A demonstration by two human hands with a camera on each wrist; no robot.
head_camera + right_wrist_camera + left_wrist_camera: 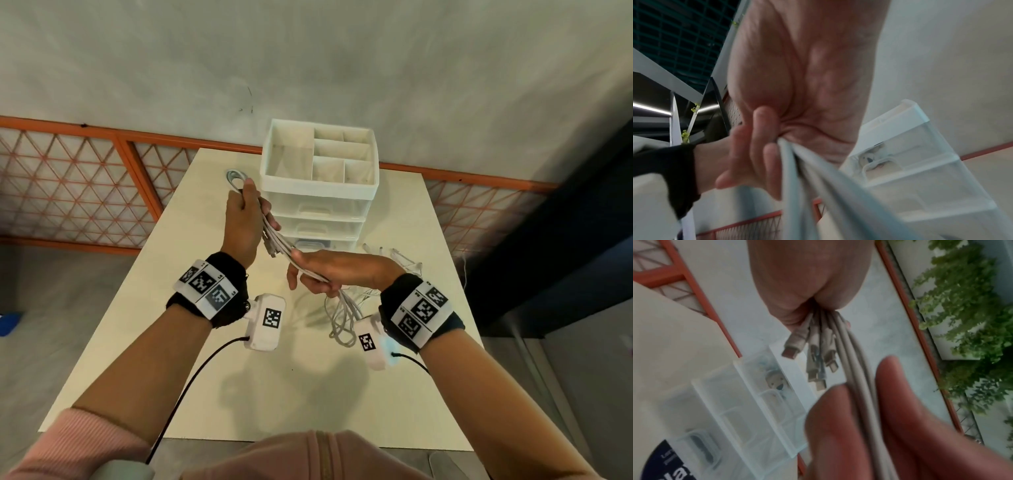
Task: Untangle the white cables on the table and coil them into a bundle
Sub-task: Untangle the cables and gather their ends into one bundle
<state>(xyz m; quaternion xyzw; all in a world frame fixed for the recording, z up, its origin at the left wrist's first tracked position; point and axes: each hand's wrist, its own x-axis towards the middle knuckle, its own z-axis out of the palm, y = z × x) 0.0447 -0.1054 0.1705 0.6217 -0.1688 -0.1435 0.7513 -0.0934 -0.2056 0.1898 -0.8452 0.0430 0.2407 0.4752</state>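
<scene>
A bunch of white cables (278, 241) stretches slantwise between my two hands above the table. My left hand (247, 202) grips its upper end in a fist, and a small loop (234, 178) sticks out above the fist. Several connector ends (813, 356) hang free just below that fist. Lower and to the right, my right hand (310, 275) grips the same bunch, fingers and thumb curled round the strands (807, 170). Below the right hand the cables (342, 320) drop in loose loops onto the table.
A white drawer organiser (318, 192) with open top compartments stands at the table's (205, 377) far middle, close behind my hands. A few loose cable ends (394, 253) lie to its right. An orange mesh fence and a wall stand behind the table.
</scene>
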